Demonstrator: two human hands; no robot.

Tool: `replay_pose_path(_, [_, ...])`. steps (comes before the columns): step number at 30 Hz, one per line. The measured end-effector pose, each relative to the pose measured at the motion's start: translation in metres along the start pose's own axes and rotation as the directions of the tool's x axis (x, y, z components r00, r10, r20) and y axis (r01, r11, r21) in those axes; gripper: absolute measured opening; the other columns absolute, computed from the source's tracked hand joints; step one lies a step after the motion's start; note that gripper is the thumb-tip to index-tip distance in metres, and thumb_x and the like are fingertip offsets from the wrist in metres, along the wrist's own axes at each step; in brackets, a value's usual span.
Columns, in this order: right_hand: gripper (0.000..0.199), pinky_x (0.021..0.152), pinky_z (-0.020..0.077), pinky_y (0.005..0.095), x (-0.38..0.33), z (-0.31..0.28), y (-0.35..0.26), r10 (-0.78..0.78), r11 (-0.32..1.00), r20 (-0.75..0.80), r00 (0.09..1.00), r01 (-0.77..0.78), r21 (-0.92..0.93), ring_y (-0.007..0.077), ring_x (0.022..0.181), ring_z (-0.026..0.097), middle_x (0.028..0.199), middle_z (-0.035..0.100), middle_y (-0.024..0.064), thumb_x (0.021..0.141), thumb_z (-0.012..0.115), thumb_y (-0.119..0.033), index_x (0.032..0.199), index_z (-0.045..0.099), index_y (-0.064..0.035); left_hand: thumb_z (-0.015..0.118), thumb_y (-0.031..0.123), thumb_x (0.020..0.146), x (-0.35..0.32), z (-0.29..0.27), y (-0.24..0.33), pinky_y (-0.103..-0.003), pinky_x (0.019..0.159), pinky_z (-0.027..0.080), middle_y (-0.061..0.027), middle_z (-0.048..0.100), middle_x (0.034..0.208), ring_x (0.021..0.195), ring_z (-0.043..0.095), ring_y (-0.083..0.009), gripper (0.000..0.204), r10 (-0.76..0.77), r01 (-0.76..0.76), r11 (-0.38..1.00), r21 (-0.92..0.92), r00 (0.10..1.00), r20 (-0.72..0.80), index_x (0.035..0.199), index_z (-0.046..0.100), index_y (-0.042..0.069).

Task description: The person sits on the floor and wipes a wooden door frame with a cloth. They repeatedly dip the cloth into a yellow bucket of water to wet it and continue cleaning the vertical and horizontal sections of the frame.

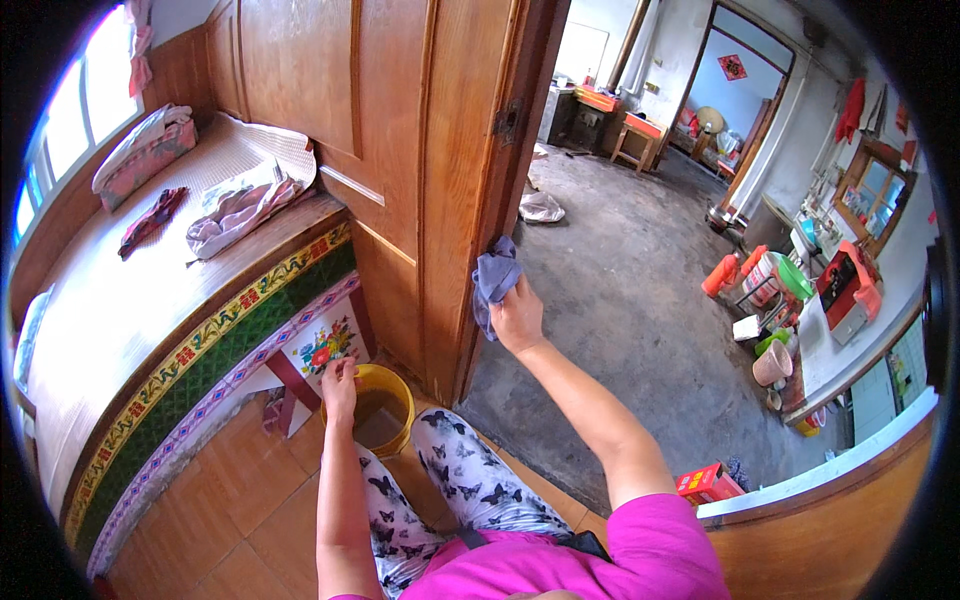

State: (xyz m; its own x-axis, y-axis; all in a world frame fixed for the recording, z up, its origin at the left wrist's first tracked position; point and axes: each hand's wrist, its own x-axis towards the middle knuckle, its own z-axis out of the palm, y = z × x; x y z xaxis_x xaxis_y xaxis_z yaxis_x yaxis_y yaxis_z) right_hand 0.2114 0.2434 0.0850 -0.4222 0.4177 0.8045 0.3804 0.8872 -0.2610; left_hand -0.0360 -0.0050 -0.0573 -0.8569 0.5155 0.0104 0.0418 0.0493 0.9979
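My right hand [517, 315] is closed on a blue-grey cloth [492, 283] and presses it to the edge of a brown wooden door [447, 250]. The cloth lies bunched, with a fold hanging below my fingers. My left hand [340, 388] hovers by the left rim of a yellow bucket [405, 395]. Its fingers are curled together, and I see nothing in them. Murky water stands in the bucket, which rests on the floor just in front of my knees.
At left is a raised bed platform [110, 310] with a tiled front, holding clothes [245, 212] and folded bedding [150, 150]. Beyond the door lies a grey concrete floor [620, 270]. On the right are a counter [815, 350], a pink bin [772, 364] and a red box [708, 484].
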Motion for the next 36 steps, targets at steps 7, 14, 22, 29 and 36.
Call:
replay_pose_path(7, [0.024, 0.092, 0.0473, 0.0464, 0.169, -0.092, -0.038, -0.278, 0.955, -0.573, 0.771, 0.284, -0.081, 0.0396, 0.103, 0.059, 0.119, 0.059, 0.0207, 0.089, 0.071, -0.014, 0.112, 0.068, -0.0068, 0.059, 0.022, 0.103, -0.008, -0.006, 0.002, -0.024, 0.063, 0.049, -0.0034, 0.064, 0.086, 0.07, 0.059, -0.0108, 0.025, -0.045, 0.047, 0.997, -0.056, 0.999, 0.028, 0.112, 0.067, 0.0])
replay_pose_path(14, [0.023, 0.095, 0.0439, 0.0484, 0.159, -0.042, -0.038, -0.131, 0.978, -0.564, 0.816, 0.2, 0.063, 0.0416, 0.108, 0.055, 0.111, 0.064, 0.0199, 0.089, 0.07, -0.005, 0.112, 0.07, -0.0037, 0.056, 0.019, 0.103, -0.009, -0.002, 0.009, -0.024, 0.061, 0.048, -0.0035, 0.064, 0.085, 0.067, 0.058, -0.0098, 0.024, -0.043, 0.045, 0.998, -0.045, 0.998, 0.046, 0.114, 0.066, 0.0])
replay_pose_path(22, [0.026, 0.08, 0.0535, 0.0445, -0.025, 0.008, 0.003, 0.179, 0.963, -0.036, 0.983, -0.168, 0.21, 0.0415, 0.097, 0.063, 0.113, 0.06, 0.0199, 0.085, 0.07, -0.007, 0.111, 0.068, -0.007, 0.056, 0.016, 0.103, -0.002, 0.0, 0.001, -0.026, 0.062, 0.052, -0.0059, 0.067, 0.089, 0.069, 0.062, -0.0118, 0.022, -0.024, 0.024, 1.0, 0.008, 0.999, 0.032, 0.11, 0.067, -0.001])
replay_pose_path(29, [0.026, 0.1, 0.0448, 0.0494, 0.095, -0.05, -0.028, -0.089, 0.989, -0.394, 0.915, 0.127, 0.072, 0.042, 0.116, 0.053, 0.129, 0.052, 0.0209, 0.087, 0.074, -0.015, 0.111, 0.068, -0.0058, 0.056, 0.017, 0.103, -0.006, 0.004, 0.01, -0.023, 0.06, 0.048, -0.0038, 0.064, 0.086, 0.068, 0.058, -0.01, 0.021, -0.074, 0.071, 0.996, 0.051, 0.995, 0.063, 0.113, 0.066, 0.001])
replay_pose_path(36, [0.023, 0.08, 0.0485, 0.0525, 0.141, -0.024, -0.041, -0.067, 0.99, -0.587, 0.807, 0.125, 0.058, 0.0457, 0.096, 0.058, 0.11, 0.06, 0.0228, 0.085, 0.071, -0.009, 0.106, 0.064, -0.0039, 0.056, 0.02, 0.104, -0.004, 0.0, 0.005, -0.023, 0.061, 0.046, -0.0025, 0.063, 0.084, 0.066, 0.058, -0.009, 0.022, -0.082, 0.08, 0.996, 0.024, 0.995, 0.061, 0.112, 0.066, 0.002])
